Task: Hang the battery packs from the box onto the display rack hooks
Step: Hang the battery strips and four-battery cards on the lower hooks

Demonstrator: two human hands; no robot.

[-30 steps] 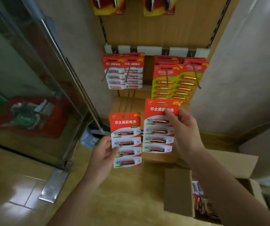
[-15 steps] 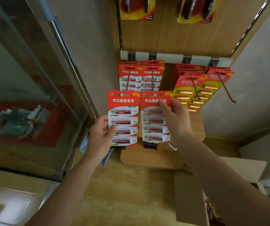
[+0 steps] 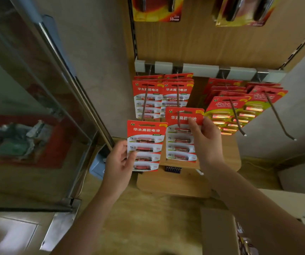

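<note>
Two hands work before the wooden display rack [image 3: 212, 45], its hooks [image 3: 236, 116] already loaded. A cardboard box [image 3: 218, 230] sits low right. The right hand [image 3: 207, 142] pinches one battery pack [image 3: 182, 144] at a hook's end. The left hand [image 3: 118, 162] grips a second battery pack [image 3: 146, 146] just beside it.

A shop: carded battery packs [image 3: 161, 97] hang on display rack hooks [image 3: 237, 116].

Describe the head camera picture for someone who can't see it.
The left hand holds one red battery pack; the right hand holds another pack up at a hook carrying matching packs. A cardboard box sits below.
</note>
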